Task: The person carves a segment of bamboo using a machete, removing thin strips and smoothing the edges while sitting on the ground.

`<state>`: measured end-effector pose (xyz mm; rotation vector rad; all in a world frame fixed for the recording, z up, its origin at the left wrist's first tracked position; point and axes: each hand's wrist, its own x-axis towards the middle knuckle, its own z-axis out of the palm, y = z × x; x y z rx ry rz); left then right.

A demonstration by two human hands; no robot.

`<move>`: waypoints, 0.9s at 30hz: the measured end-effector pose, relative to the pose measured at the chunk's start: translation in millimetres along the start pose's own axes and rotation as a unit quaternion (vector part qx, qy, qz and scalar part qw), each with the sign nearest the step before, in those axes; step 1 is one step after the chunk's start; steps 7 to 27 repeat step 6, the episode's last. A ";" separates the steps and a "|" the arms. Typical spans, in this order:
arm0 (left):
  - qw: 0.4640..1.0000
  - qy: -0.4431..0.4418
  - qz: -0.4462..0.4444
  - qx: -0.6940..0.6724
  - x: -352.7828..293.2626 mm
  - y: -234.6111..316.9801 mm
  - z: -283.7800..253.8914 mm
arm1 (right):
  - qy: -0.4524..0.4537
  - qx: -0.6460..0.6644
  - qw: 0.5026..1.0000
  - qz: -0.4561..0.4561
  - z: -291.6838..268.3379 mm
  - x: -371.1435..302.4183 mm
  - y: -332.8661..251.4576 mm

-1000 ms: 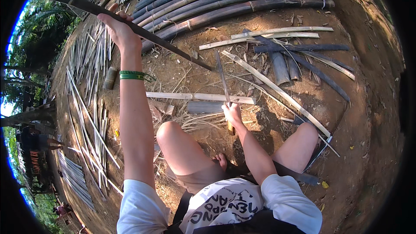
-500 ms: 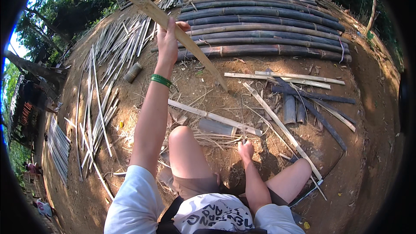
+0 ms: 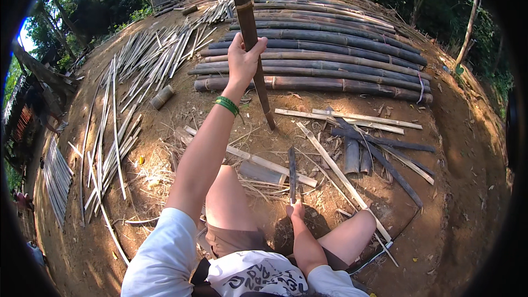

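My left hand point(image 3: 246, 61) is raised and closed around a long split bamboo slat point(image 3: 251, 28), thumb across it. Its dark outer face shows, with a pale node ring above my fingers. The slat's upper end runs out at the top edge; the lower end hangs close to the ground. Low down, between my knees, my right hand point(image 3: 297, 209) grips a machete by its handle, most of which my fingers hide. The dark blade point(image 3: 292, 169) points away from me, its flat side showing, apart from the slat. Beyond my left knee, a pale bamboo strip point(image 3: 257, 160) crosses a short bamboo section point(image 3: 259, 174).
Thick bamboo poles point(image 3: 330, 58) lie in rows ahead. Thin strips point(image 3: 157, 55) are heaped at left, near a short bamboo piece point(image 3: 163, 98). Pale and dark slats point(image 3: 393, 170) cross at right. Shavings point(image 3: 151, 179) litter the ground. Another person point(image 3: 38, 102) is at the far left.
The slat in my left hand has turned from its pale face to its dark one and stands more upright. The machete blade has rolled from edge-on to its flat side.
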<state>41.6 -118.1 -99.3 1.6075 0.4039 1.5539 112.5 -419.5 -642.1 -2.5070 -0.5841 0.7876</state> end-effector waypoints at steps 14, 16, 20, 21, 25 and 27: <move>0.994 0.077 0.040 -0.062 14.7 6.1 -19.8 | -0.047 0.000 0.998 0.032 0.0 -20.0 10.8; 0.994 0.077 0.040 -0.062 14.7 6.1 -19.8 | -0.047 0.000 0.998 0.032 0.0 -20.0 10.8; 0.994 0.077 0.040 -0.062 14.7 6.1 -19.8 | -0.047 0.000 0.998 0.032 0.0 -20.0 10.8; 0.994 0.077 0.040 -0.062 14.7 6.1 -19.8 | -0.047 0.000 0.998 0.032 0.0 -20.0 10.8; 0.994 0.077 0.040 -0.062 14.7 6.1 -19.8 | -0.047 0.000 0.998 0.032 0.0 -20.0 10.8; 0.994 0.077 0.040 -0.062 14.7 6.1 -19.8 | -0.047 0.000 0.998 0.032 0.0 -20.0 10.8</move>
